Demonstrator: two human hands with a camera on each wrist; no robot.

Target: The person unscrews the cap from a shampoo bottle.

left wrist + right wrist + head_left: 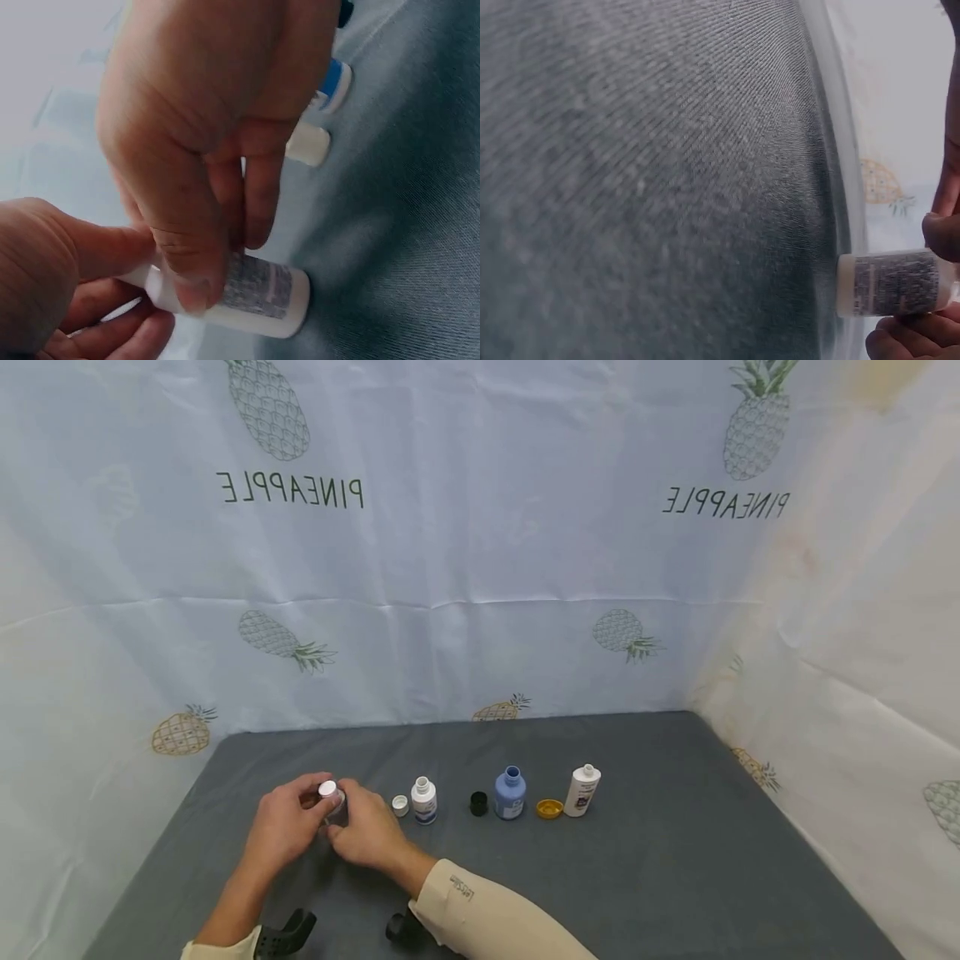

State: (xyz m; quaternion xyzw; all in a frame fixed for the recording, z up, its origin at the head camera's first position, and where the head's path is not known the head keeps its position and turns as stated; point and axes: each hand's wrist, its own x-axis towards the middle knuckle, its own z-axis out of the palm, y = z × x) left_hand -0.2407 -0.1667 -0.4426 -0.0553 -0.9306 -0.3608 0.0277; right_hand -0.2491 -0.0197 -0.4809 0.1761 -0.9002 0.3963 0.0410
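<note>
Both hands meet at a small white bottle (pixel 262 296) on the left part of the table. It stands upright and has a printed label. My left hand (pixel 283 822) pinches the white cap (pixel 327 788) on top of it, thumb and fingers on either side. Lower down, my right hand (pixel 367 827) grips the bottle's body between thumb and fingers. In the right wrist view, the labelled side of the bottle (pixel 892 283) shows, its base close to the table cloth. Fingers cover much of its neck and shoulder.
To the right, in a row, are a white cap (pixel 400 805), an uncapped white bottle (pixel 424 806), a black cap (pixel 478 803), a blue open bottle (pixel 510 797), an amber cap (pixel 549 809) and another white bottle (pixel 581 793). A pineapple-print curtain (pixel 480 552) stands behind the grey table (pixel 675 877).
</note>
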